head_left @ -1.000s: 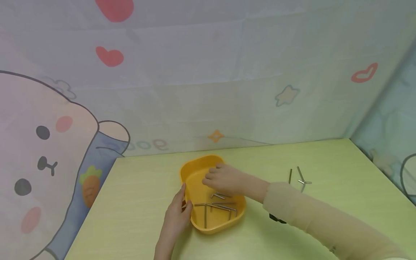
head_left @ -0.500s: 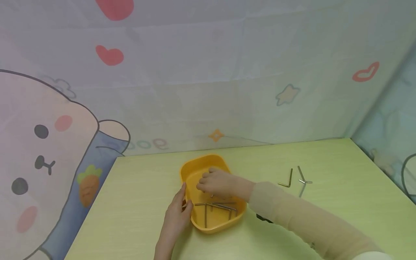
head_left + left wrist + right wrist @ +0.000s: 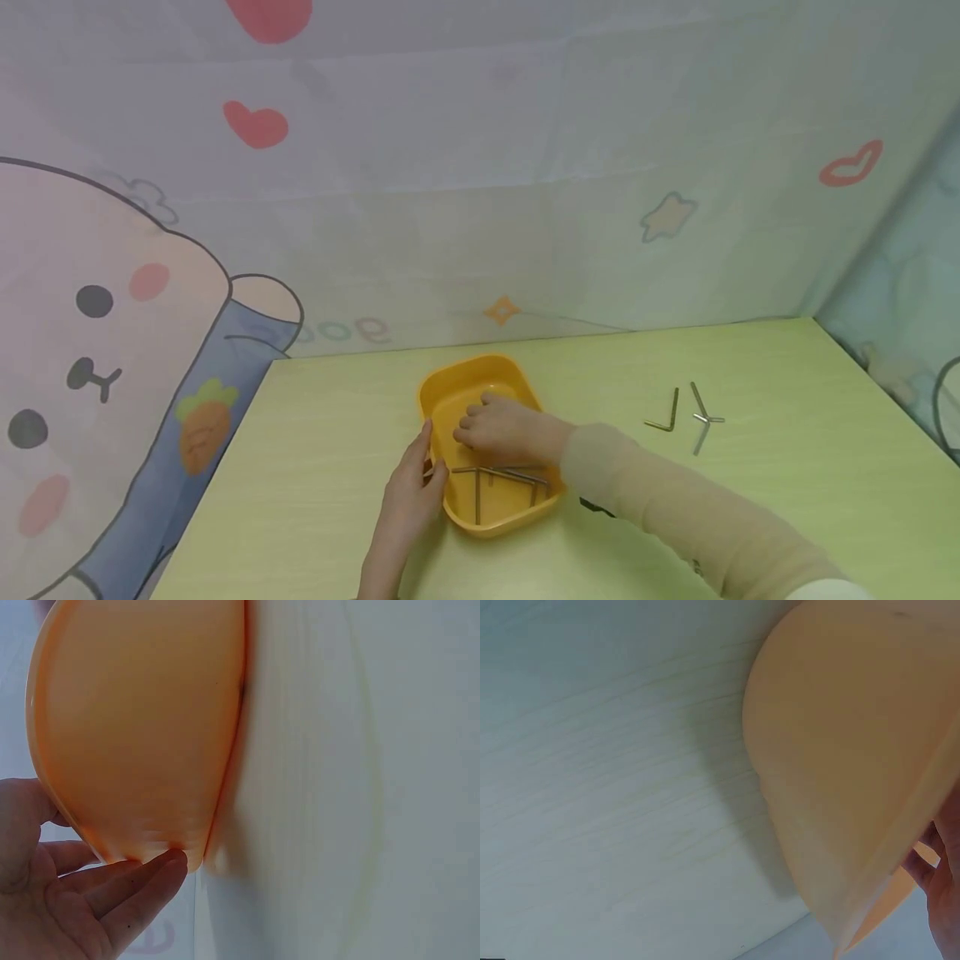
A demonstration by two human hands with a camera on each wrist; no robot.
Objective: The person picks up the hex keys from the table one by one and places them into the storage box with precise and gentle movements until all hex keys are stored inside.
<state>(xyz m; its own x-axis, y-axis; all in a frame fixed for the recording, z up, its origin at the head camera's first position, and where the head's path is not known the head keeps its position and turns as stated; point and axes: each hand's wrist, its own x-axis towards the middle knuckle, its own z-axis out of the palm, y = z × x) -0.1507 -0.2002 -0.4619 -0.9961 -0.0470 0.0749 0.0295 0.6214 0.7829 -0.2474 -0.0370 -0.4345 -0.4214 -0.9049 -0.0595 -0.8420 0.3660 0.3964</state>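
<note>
The right hand [image 3: 501, 427] reaches into the tray [image 3: 450, 392], fingers curled, possibly pinching a key; I cannot tell. The keys [image 3: 498, 477] lie just nearer the person. The left hand [image 3: 411, 487], fingers straight, steadies the tray's left rim.

Head high; wrists against tray [image 3: 480, 375]
</note>
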